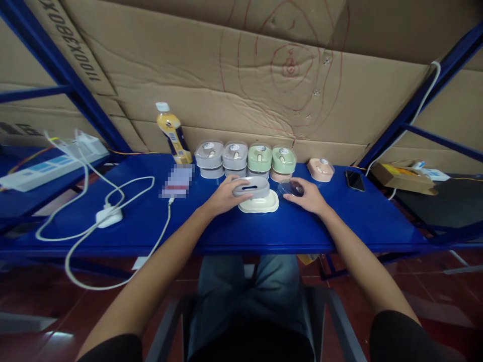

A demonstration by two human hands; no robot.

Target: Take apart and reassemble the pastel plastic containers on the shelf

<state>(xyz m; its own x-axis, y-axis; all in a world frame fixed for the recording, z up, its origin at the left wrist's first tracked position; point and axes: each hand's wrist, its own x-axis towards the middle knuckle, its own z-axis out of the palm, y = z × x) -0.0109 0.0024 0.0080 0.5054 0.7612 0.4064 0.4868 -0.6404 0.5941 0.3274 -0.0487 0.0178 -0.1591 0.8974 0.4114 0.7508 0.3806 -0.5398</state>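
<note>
My left hand is closed around the left end of a grey oval tray that has a dark slot in its middle. Just beneath that tray, a cream-white oval base rests on the blue table; whether the two touch I cannot tell. On the other side, my right hand grips a clear plastic lid with thumb and fingers, slightly above the table and apart from the tray. Behind the hands stand stacked small boxes with clear lids, grey on the left and green on the right.
A single pink box and a dark phone lie to the right. Left are a yellow drink bottle, a blurred-out flat item and a white charger with looping cable. A cardboard wall closes the back.
</note>
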